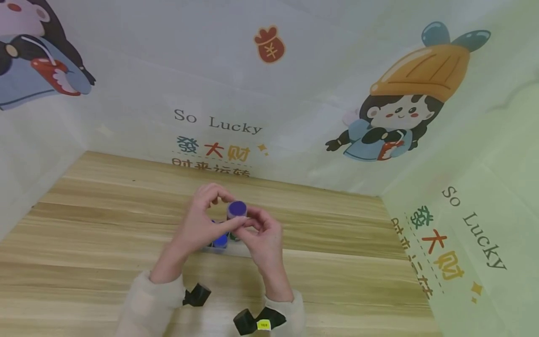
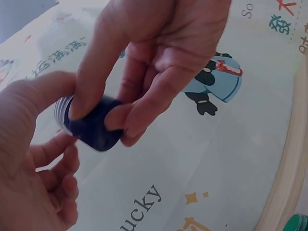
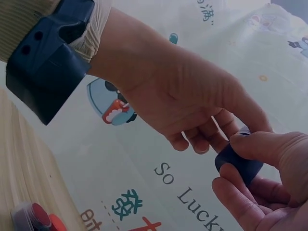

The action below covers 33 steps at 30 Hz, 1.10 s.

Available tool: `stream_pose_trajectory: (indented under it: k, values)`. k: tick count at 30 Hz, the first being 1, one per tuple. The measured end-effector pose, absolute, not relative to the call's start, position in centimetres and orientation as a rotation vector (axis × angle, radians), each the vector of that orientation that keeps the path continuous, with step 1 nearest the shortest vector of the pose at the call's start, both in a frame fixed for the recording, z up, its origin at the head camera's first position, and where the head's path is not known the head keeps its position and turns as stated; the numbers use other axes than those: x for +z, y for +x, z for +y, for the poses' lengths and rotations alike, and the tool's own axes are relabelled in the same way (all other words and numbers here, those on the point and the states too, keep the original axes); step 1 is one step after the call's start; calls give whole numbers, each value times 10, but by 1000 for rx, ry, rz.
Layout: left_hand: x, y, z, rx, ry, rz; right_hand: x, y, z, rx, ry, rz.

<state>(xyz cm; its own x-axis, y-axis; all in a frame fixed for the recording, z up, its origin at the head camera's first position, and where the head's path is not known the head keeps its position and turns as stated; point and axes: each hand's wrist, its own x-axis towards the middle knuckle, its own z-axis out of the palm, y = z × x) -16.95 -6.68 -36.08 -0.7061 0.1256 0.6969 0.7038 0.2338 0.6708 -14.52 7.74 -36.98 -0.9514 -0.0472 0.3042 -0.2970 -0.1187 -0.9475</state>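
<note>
Between both hands is a small round pot (image 1: 237, 209) with a blue-purple top, raised above the tabletop. In the left wrist view the pot (image 2: 98, 124) looks dark blue, with a pale ribbed band at one end. My left hand (image 1: 202, 220) pinches it at the ribbed end. From the other side, the thumb and fingers of my right hand (image 1: 266, 236) grip its dark blue part. The right wrist view has the pot (image 3: 238, 161) partly covered by the right thumb. Under the hands sits a blue-topped pot (image 1: 220, 241) in a pale tray (image 1: 240, 251), mostly hidden.
A wood-grain tabletop (image 1: 345, 281) lies below, with printed cloth walls (image 1: 303, 117) at the back and sides. Red-topped pots (image 3: 41, 214) show low in the right wrist view, and a green lid (image 2: 296, 224) in the left. Each wrist carries a black camera mount (image 1: 198, 295).
</note>
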Motion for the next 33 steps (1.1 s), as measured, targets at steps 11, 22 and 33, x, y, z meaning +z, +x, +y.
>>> stream_pose_trajectory:
  k: [11,22,33]
  values:
    - [-359,-163,-55,-1386,-578,-1916,-374,-147,74,2084,312,-1976]
    - [-361,-164,-77,-1436,-501,-1916,-384,-147,88,2100,258,-1993]
    - [-372,-164,-112,-1460,-243,-2044,-392,-149,114,2058,130,-2005]
